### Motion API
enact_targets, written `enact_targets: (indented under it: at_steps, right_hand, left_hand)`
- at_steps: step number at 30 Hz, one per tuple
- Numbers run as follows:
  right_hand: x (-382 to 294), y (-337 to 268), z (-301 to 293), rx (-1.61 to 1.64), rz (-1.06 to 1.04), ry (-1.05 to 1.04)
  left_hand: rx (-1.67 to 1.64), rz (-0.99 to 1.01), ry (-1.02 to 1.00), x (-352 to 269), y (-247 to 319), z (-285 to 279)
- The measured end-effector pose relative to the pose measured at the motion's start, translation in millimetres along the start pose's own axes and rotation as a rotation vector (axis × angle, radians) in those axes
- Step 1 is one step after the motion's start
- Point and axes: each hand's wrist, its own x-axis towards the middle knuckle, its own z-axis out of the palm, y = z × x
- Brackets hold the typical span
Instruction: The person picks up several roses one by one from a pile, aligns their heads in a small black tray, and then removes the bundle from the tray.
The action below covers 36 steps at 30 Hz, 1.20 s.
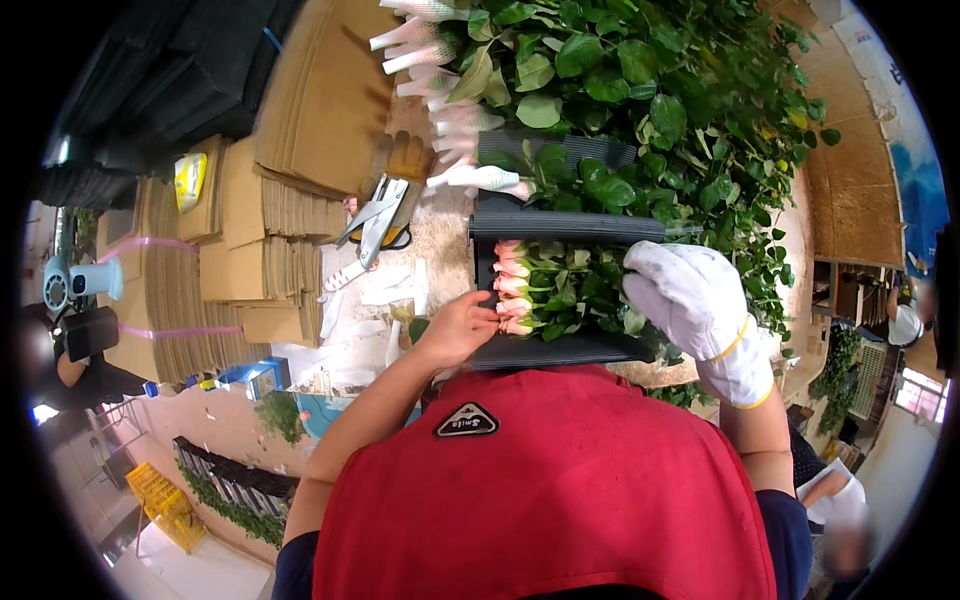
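Note:
A row of pink roses point(513, 289) lies on a black corrugated wrapping sheet point(486, 259) in front of me, heads to the left and leafy stems to the right. My bare left hand point(461, 326) is at the lower rose heads, its fingertips against or just beside them. Over the stem end is my right hand point(690, 300), in a white knit glove with yellow trim. Its fingers are curled, and I cannot tell whether stems are inside. The sheet's far side stands up as a ribbed black flap point(570, 226); its near edge point(562, 351) lies by my red apron point(547, 480).
Beyond the flap lie many leafy rose stems point(660, 112) with white mesh sleeves point(427, 52) over their heads. To the left are a silver stapling plier point(382, 217), a brown glove point(407, 156), loose sleeves point(386, 289) and stacked cardboard point(300, 112). Other people are at both sides.

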Motion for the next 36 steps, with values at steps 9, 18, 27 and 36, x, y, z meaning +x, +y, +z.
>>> enact_targets:
  at_steps: [9,18,27,36]
  right_hand:
    - [8.3,-12.4,19.4,0.197,-0.134,-0.314]
    - [28.0,20.6,-9.0,-0.019,0.341,0.131]
    - [-35.9,154.9,65.3,0.294,-0.159,-0.255]
    - [20.9,88.1,-4.9,1.537,0.815,0.115]
  left_hand:
    - [0.57,0.55,0.128,10.1,26.7,-7.7]
    - [0.469,0.545,0.24,33.1,-5.9,8.8]
    - [0.495,0.541,0.172,37.8,-3.3,3.8]
    - [0.547,0.557,0.242,31.7,-4.3,4.0]
